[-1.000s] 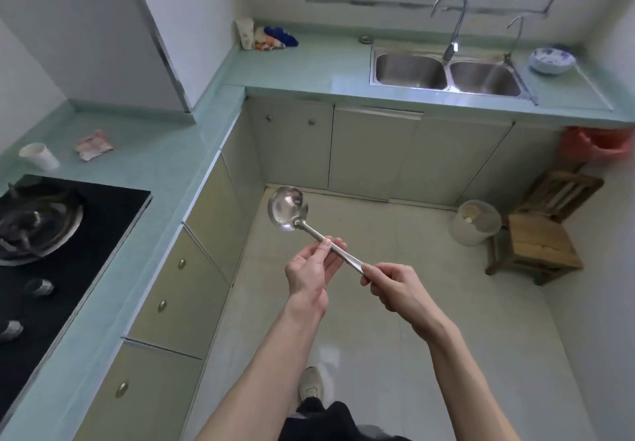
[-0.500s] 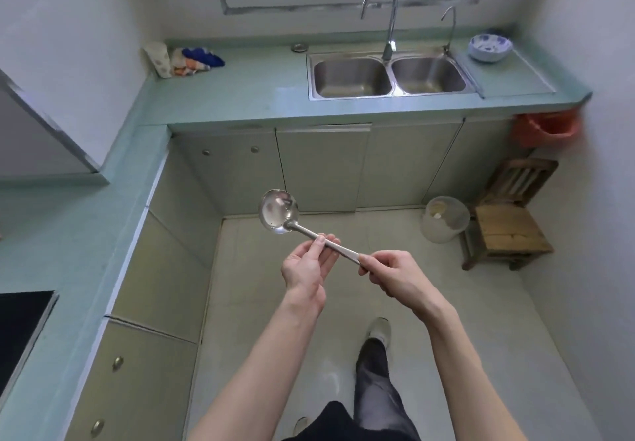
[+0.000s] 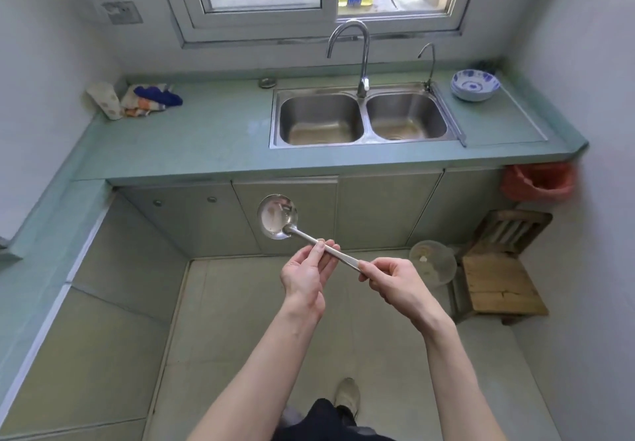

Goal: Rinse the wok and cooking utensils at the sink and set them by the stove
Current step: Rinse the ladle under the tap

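Before sink | left hand pinches ladle stem | right hand grip closed round handle end

The tabletop is pale sea-green, and the cabinet doors below it a dull olive-beige. The double sink and the ladle are bright silver steel. The stacked bowls are white with a blue pattern (blotchy, hard to read). A cloth shows dark blue, orange and white. The bag is orange-red; the stool is brown wood.
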Available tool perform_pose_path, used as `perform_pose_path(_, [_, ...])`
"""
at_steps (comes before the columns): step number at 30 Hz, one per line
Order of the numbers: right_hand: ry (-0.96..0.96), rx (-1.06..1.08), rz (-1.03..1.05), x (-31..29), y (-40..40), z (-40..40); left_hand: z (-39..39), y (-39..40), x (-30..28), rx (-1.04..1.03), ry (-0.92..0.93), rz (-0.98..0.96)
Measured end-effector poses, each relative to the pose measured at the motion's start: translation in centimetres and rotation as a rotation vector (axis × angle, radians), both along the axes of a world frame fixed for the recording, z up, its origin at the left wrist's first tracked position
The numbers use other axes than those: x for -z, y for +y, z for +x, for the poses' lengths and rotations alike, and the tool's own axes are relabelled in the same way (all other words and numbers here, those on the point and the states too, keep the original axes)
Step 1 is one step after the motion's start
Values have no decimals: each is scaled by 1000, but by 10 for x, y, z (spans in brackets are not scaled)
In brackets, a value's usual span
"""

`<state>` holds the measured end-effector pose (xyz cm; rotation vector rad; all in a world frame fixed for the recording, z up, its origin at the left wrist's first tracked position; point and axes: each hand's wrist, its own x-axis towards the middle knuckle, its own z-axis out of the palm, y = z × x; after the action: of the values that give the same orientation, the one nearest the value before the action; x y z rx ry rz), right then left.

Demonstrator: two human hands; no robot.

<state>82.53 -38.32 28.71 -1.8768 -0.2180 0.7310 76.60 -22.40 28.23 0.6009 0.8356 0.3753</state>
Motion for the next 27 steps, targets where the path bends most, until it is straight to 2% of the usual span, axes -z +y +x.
perform_pose_path(15, [-12,22,13,8,23,172,180,19,5,-13,-2,10])
perform_pose_path(27, [-37,3,-37,10,85,353,360,83,18,1,-1,-65])
